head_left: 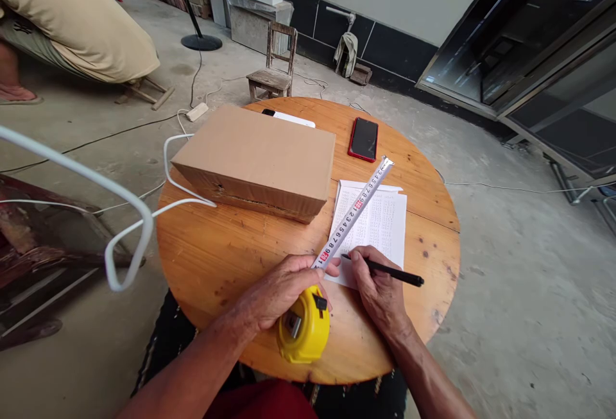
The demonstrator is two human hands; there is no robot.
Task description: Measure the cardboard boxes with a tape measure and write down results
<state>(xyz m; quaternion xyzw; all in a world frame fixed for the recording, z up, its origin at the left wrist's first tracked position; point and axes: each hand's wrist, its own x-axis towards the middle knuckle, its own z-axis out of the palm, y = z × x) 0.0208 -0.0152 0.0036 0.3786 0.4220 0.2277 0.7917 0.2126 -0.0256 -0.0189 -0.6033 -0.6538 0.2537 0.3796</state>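
My left hand [289, 287] is closed on a yellow tape measure [305, 329], pinching its blade just above the case. The pulled-out blade [351, 217] slants up to the right across a sheet of paper [380, 230] covered in small rows of writing. In my right hand [380, 287] is a black pen [397, 271], its tip low over the paper's lower part; whether it touches I cannot tell. Left of the paper stands a closed brown cardboard box [260, 156]. A phone with a red rim [363, 139] lies behind the paper.
Everything rests on a round wooden table [231, 246]. A white bent tube [129, 194] reaches in from the left beside the box. Beyond the table are a small wooden chair [272, 79], cables on the floor and a stand base [202, 42]. Another person sits at upper left.
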